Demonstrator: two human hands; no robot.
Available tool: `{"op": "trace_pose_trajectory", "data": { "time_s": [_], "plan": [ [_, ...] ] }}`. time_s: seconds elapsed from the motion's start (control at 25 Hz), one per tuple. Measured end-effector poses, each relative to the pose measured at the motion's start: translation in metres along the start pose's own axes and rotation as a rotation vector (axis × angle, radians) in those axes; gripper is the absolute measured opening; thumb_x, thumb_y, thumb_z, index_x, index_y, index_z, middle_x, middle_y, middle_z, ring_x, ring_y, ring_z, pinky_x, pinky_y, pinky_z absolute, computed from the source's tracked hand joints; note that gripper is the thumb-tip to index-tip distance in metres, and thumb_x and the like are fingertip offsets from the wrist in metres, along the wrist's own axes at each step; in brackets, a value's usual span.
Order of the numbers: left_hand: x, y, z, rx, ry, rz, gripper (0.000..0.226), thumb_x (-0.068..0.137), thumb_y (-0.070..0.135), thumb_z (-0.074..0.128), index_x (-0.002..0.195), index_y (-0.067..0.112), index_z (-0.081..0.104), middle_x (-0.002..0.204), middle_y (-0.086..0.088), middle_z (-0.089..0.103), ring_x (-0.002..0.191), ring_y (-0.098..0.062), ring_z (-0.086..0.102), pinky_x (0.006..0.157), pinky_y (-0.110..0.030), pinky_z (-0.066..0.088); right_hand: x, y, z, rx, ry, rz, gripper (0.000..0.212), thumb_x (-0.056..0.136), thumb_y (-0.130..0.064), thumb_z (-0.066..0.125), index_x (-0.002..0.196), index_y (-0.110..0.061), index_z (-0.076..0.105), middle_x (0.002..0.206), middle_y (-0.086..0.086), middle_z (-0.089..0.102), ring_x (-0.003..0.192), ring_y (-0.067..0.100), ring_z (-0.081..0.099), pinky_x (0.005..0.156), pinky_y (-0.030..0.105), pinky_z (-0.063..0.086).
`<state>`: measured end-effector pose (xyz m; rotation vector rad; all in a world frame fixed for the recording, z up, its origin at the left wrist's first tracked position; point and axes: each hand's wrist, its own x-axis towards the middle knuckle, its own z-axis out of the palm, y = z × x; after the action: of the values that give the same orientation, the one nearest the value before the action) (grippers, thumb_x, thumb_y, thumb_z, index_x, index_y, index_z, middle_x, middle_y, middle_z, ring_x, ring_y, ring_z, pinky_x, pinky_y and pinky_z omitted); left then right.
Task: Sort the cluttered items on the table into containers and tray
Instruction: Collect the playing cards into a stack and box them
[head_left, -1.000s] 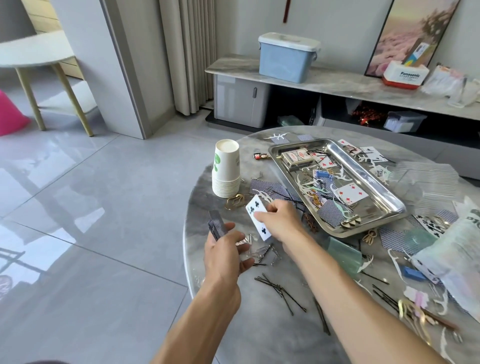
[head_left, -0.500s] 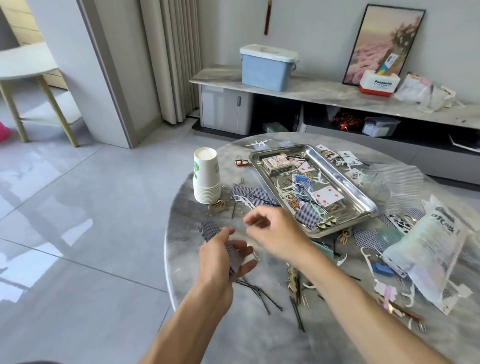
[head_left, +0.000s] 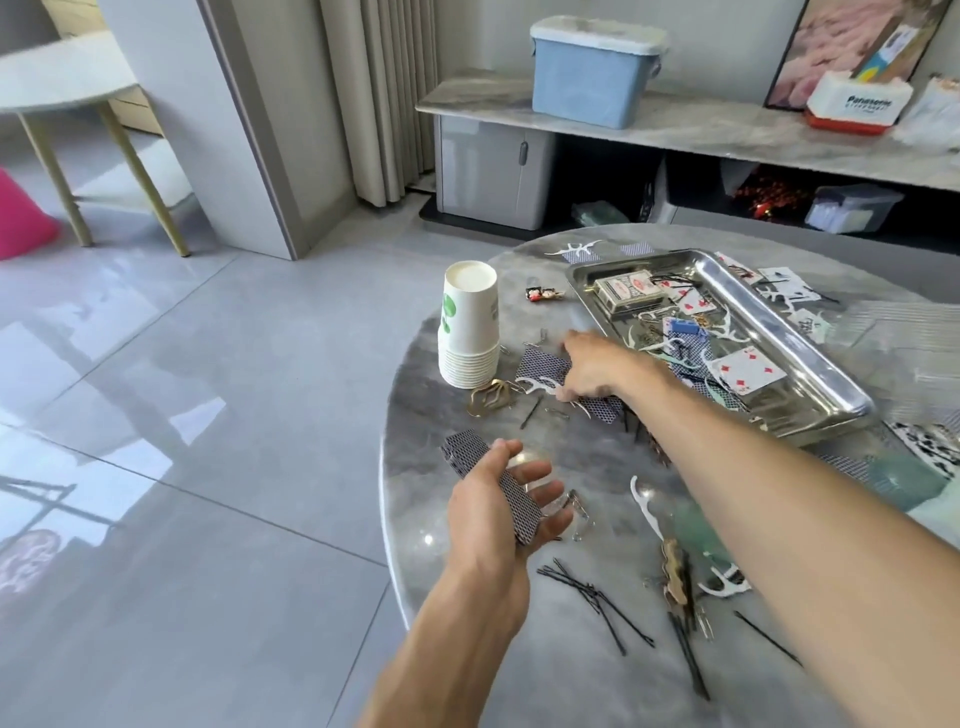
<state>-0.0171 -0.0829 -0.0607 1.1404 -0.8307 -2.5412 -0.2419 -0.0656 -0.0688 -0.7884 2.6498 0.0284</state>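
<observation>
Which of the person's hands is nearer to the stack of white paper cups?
The right hand, reaching onto face-down cards just beside the stack of white paper cups. The left hand holds cards nearer the table's front edge.

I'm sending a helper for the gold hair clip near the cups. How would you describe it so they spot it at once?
Start at the round marble table and find the stack of paper cups near its left edge. The gold clip lies flat at the foot of that stack, on the near side. It is an open, wavy metal outline, unlike the white floss picks and face-down blue cards beside it.
</observation>
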Motion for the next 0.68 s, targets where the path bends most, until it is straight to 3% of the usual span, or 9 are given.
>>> {"op": "trace_pose_trajectory", "data": {
  "time_s": [0.12, 0.24, 0.32, 0.52, 0.6, 0.68],
  "plan": [
    [-0.004, -0.001, 0.001, 0.013, -0.017, -0.011, 0.015, 0.098, 0.026, 0.054, 0.099, 0.014, 0.063, 0.073, -0.006, 0.063, 0.066, -0.023, 0.059, 0.057, -0.032, 0.054, 0.001, 0.006, 0.003, 0.091, -0.063, 0.037, 0.077, 0.074, -0.032, 0.086, 0.136, -0.007, 0.047, 0.125, 0.012, 0.06, 0.1, 0.025, 0.064, 0.071, 0.03, 0.047],
    [-0.008, -0.002, 0.002, 0.024, -0.004, 0.002, 0.016, 0.097, 0.026, 0.056, 0.099, 0.012, 0.065, 0.074, -0.007, 0.065, 0.062, -0.022, 0.062, 0.054, -0.031, 0.055, -0.002, 0.011, 0.007, 0.214, -0.157, 0.079, 0.095, 0.068, -0.04, 0.088, 0.141, -0.003, 0.04, 0.138, 0.014, 0.053, 0.119, 0.029, 0.056, 0.093, 0.038, 0.049],
    [-0.009, -0.001, 0.002, 0.03, -0.014, 0.015, 0.017, 0.098, 0.026, 0.055, 0.1, 0.012, 0.064, 0.075, -0.007, 0.065, 0.063, -0.022, 0.062, 0.053, -0.031, 0.055, -0.007, 0.016, 0.014, 0.242, -0.131, 0.112, 0.097, 0.065, -0.047, 0.088, 0.139, -0.002, 0.045, 0.139, 0.015, 0.054, 0.121, 0.031, 0.056, 0.099, 0.041, 0.048],
    [-0.008, -0.003, 0.003, 0.063, -0.016, 0.031, 0.017, 0.098, 0.026, 0.055, 0.101, 0.012, 0.064, 0.075, -0.007, 0.066, 0.063, -0.022, 0.062, 0.055, -0.032, 0.055, -0.031, 0.029, 0.031, 0.276, 0.209, 0.093, 0.075, 0.072, -0.063, 0.077, 0.121, -0.008, 0.06, 0.118, 0.01, 0.066, 0.096, 0.024, 0.066, 0.079, 0.034, 0.051],
    [-0.01, -0.006, 0.005, 0.081, -0.027, 0.028, 0.018, 0.097, 0.026, 0.056, 0.103, 0.012, 0.064, 0.076, -0.007, 0.067, 0.066, -0.023, 0.063, 0.057, -0.033, 0.056, -0.04, 0.037, 0.031, 0.33, 0.342, 0.083, 0.052, 0.079, -0.062, 0.071, 0.097, -0.014, 0.062, 0.094, 0.004, 0.067, 0.081, 0.022, 0.064, 0.063, 0.032, 0.048],
    [-0.011, -0.008, 0.006, 0.09, -0.048, 0.029, 0.019, 0.097, 0.026, 0.056, 0.106, 0.011, 0.064, 0.076, -0.007, 0.068, 0.067, -0.022, 0.063, 0.061, -0.035, 0.056, -0.046, 0.044, 0.028, 0.387, 0.411, 0.093, 0.046, 0.084, -0.058, 0.067, 0.079, -0.015, 0.052, 0.074, -0.002, 0.056, 0.07, 0.021, 0.058, 0.053, 0.031, 0.036]
  ]
}}
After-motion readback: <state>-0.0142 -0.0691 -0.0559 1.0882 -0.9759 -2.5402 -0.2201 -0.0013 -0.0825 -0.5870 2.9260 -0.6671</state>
